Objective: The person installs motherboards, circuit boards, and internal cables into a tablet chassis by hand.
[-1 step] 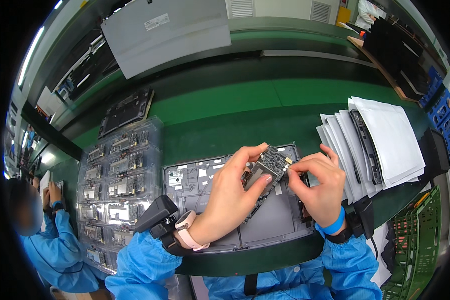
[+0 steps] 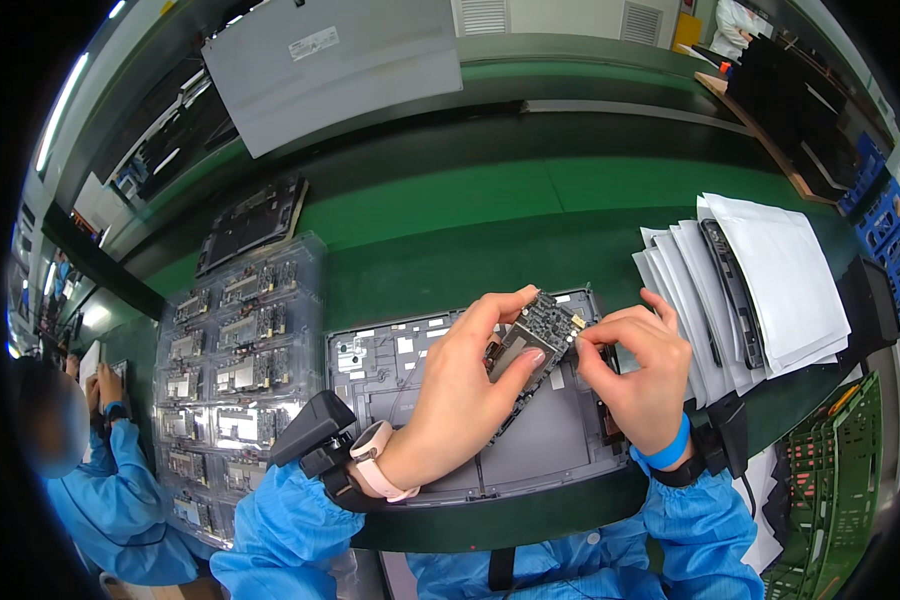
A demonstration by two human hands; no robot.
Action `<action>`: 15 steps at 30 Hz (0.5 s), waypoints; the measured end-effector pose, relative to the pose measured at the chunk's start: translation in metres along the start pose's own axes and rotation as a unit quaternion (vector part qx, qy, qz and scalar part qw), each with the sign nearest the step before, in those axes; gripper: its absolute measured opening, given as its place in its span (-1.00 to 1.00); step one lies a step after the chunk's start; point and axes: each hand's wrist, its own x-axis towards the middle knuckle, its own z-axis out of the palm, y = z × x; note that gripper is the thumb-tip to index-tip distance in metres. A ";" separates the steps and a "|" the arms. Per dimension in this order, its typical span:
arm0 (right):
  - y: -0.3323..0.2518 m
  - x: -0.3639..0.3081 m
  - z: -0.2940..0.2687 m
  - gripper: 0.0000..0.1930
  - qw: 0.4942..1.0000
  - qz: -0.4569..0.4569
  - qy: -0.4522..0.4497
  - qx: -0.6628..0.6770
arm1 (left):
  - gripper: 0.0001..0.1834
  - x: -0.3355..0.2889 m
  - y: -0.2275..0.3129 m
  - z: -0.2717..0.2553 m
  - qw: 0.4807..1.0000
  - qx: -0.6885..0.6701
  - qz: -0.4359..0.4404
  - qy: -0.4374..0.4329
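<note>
My left hand is closed round a circuit board, thumb across its face, and holds it tilted above an open grey laptop-like casing. At the board's right end is a small gold-coloured part. Right beside it, the thumb and forefinger of my right hand are pinched together at the board's edge; what lies between them is too small to make out. The other fingers of that hand curl, the little finger raised. Part of the casing is hidden beneath my hands.
Clear plastic trays of several boards stand left, a dark panel behind them. On the right are stacked white sleeves with dark parts and a green crate. A co-worker's blue sleeve shows at far left.
</note>
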 end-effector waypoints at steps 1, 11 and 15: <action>0.000 0.000 0.000 -0.93 1.000 0.000 0.000 0.001 | -0.50 0.000 0.001 0.000 1.000 0.001 0.005 -0.001; 0.007 -0.004 0.001 -0.94 0.995 0.084 -0.006 0.052 | -0.55 0.002 -0.003 -0.002 0.999 -0.030 0.008 -0.015; 0.008 -0.003 0.002 -0.94 0.994 0.092 -0.011 0.060 | -0.54 0.003 -0.006 -0.003 0.999 -0.045 0.004 -0.025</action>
